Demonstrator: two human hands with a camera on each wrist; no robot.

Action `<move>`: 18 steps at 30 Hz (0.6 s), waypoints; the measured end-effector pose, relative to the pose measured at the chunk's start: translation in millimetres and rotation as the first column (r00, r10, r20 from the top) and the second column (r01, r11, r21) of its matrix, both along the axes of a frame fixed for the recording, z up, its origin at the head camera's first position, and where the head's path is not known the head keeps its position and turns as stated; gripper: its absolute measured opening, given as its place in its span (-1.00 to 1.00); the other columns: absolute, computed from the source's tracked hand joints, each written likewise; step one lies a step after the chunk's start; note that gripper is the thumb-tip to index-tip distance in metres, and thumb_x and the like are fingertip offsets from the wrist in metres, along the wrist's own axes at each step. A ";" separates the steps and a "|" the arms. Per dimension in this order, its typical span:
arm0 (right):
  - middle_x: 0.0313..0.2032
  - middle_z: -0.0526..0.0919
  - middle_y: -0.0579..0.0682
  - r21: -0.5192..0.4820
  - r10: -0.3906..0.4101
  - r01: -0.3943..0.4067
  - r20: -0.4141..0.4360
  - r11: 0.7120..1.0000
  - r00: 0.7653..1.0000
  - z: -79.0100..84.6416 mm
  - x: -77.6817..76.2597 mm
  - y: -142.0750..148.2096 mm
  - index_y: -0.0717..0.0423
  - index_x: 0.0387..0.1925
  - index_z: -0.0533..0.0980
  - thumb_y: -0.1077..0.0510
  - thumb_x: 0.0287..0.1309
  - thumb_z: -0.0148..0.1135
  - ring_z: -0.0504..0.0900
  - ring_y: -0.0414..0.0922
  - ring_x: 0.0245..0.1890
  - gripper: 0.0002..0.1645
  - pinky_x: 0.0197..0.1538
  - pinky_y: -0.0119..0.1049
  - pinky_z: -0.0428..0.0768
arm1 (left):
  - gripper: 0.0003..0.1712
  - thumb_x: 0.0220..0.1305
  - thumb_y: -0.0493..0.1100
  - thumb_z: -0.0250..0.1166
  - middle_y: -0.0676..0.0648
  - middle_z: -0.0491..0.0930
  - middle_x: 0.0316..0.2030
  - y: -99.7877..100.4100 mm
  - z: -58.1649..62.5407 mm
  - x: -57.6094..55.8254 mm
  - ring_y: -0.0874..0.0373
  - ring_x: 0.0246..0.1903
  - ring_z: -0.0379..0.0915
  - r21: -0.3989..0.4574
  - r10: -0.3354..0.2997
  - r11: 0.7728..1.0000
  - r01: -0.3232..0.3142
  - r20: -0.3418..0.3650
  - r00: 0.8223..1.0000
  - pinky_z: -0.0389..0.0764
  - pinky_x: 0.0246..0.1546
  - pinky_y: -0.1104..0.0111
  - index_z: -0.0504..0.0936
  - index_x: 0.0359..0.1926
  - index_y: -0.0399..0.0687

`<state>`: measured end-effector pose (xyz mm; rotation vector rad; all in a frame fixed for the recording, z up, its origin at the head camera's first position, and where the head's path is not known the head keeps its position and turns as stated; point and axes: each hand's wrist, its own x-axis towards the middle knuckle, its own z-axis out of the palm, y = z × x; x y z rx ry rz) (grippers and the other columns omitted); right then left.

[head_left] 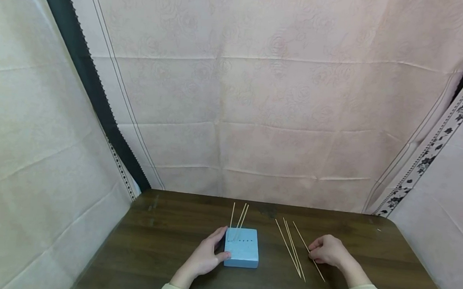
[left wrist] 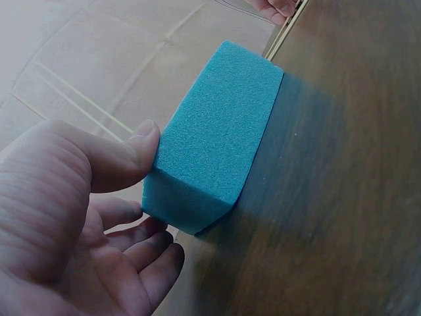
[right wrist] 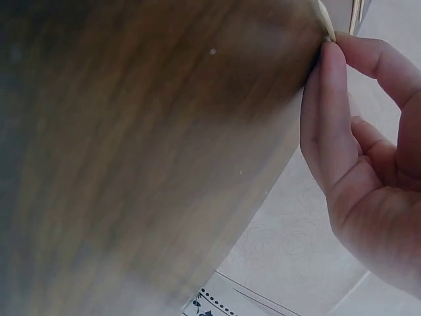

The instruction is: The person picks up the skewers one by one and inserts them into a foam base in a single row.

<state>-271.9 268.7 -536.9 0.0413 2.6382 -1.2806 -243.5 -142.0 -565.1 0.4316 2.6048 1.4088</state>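
A light-blue foam block (head_left: 241, 255) with a row of small holes in its top sits on the table, and a few thin wooden skewers (head_left: 244, 216) stand upright in it, leaning slightly. My left hand (head_left: 204, 258) grips the block's left side; in the left wrist view the thumb (left wrist: 141, 148) presses one edge and the other fingers lie beneath it. To the right, my right hand (head_left: 328, 251) pinches a single skewer (head_left: 318, 270) between thumb and fingertips, the skewer slanting along the tabletop. The right wrist view shows only a short piece of that skewer (right wrist: 327, 23).
Several loose skewers (head_left: 293, 250) lie side by side on the dark wooden table (head_left: 161, 246), between the block and my right hand. Pale patterned cloth (head_left: 278, 98) hangs behind the table and on both sides.
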 end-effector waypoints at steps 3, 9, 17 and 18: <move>-0.38 0.69 0.04 0.000 0.002 -0.002 0.010 1.000 1.000 1.2 0.0 -0.3 0.37 -0.29 0.68 0.41 0.05 0.48 0.75 -0.07 -0.42 -0.85 -0.29 -0.19 0.81 | -0.06 0.45 -0.08 0.44 -0.36 0.11 0.63 0.2 0.1 0.1 -0.31 0.57 0.12 0.002 0.000 1.000 0.000 -0.001 1.000 0.29 0.49 -0.18 0.18 0.67 -0.22; -0.34 0.70 0.07 -0.021 0.015 -0.015 0.025 1.000 1.000 0.6 -0.7 0.9 0.40 -0.27 0.67 0.42 0.08 0.46 0.75 -0.06 -0.39 -0.85 -0.27 -0.17 0.82 | -0.07 0.46 -0.07 0.43 -0.35 0.11 0.63 0.1 1.6 1.0 -0.30 0.57 0.13 0.003 0.001 1.000 -0.001 0.000 1.000 0.29 0.49 -0.17 0.19 0.66 -0.21; -0.33 0.70 0.04 -0.074 0.060 -0.057 0.041 0.996 0.997 -0.2 -1.1 6.9 0.44 -0.21 0.67 0.40 0.12 0.42 0.75 -0.06 -0.34 -0.81 -0.23 -0.16 0.82 | -0.06 0.44 -0.07 0.45 -0.38 0.11 0.62 0.2 2.7 2.4 -0.32 0.57 0.11 0.013 -0.003 1.000 0.004 -0.009 1.000 0.29 0.49 -0.18 0.20 0.66 -0.22; -0.33 0.70 0.04 -0.077 0.068 -0.064 0.041 0.995 0.997 0.0 -1.2 7.6 0.45 -0.21 0.66 0.40 0.12 0.41 0.75 -0.06 -0.34 -0.81 -0.23 -0.16 0.82 | -0.06 0.44 -0.07 0.45 -0.38 0.11 0.63 0.3 2.7 2.2 -0.32 0.57 0.11 0.013 -0.003 1.000 0.004 -0.009 1.000 0.28 0.49 -0.18 0.20 0.66 -0.22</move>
